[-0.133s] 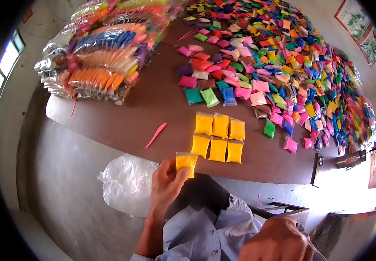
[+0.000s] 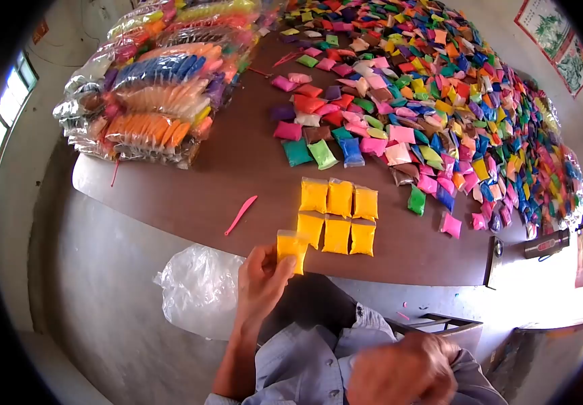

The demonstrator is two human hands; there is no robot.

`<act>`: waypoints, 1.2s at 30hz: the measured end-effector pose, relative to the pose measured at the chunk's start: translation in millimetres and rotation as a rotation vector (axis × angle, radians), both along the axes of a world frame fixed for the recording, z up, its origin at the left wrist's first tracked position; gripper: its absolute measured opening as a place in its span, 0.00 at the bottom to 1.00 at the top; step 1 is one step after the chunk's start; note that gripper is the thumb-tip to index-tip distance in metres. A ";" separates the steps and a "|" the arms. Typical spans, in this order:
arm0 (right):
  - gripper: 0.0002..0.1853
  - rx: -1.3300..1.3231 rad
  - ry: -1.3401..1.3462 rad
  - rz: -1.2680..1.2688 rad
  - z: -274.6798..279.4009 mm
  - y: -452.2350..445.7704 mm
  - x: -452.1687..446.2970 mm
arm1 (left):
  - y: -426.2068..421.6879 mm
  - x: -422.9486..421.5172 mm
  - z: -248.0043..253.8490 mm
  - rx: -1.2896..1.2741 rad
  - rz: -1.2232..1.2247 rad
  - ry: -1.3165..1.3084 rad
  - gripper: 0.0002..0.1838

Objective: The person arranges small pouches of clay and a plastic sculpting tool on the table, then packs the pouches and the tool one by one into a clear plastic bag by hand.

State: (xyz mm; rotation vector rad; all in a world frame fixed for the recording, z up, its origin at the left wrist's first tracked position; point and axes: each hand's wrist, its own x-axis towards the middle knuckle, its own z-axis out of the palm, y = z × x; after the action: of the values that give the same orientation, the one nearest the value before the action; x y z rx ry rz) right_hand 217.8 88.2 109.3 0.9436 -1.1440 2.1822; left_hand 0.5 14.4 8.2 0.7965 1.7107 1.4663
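Note:
My left hand (image 2: 262,287) pinches a small clear packet with yellow filling (image 2: 292,252) between thumb and fingers, just off the table's front edge. Beyond it, more yellow packets (image 2: 336,233) lie on the brown table in two rows, side by side. My right hand (image 2: 403,370) is low in front of my shirt, apart from the table. Motion smears it and its fingers are turned away, so whether it holds anything is hidden. A pink plastic knife (image 2: 241,215) lies on the table to the left of the yellow packets.
A large heap of multicoloured packets (image 2: 433,101) covers the back and right of the table (image 2: 190,202). Bagged bundles of packets (image 2: 149,128) stand at the back left. A crumpled clear plastic bag (image 2: 200,290) hangs below the front edge. A dark flask (image 2: 546,244) is at the right.
My left hand has shifted slightly right with the yellow packet, which tilts a little differently. My right hand has moved left and a little up across my shirt.

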 end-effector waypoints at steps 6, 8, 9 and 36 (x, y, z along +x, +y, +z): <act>0.05 0.382 -1.087 -0.495 -39.9 17.8 2.4 | 29.1 7.2 -9.3 -0.015 0.037 0.068 0.15; 0.04 0.476 -1.138 -0.873 -68.6 17.7 -0.9 | 33.6 6.5 -4.6 -0.056 0.044 0.141 0.15; 0.04 0.464 -1.139 -0.877 -74.5 18.9 -2.8 | 35.2 6.2 -3.7 -0.059 0.038 0.122 0.15; 0.07 0.796 -0.939 -1.806 -130.0 62.1 4.0 | 69.2 5.6 -21.9 -0.085 0.129 0.351 0.14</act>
State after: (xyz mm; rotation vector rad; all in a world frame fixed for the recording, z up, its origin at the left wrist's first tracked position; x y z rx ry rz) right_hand 221.8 150.3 -20.7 -0.9324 -1.9992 0.4552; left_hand 6.1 83.6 -13.7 0.9557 2.1052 1.3870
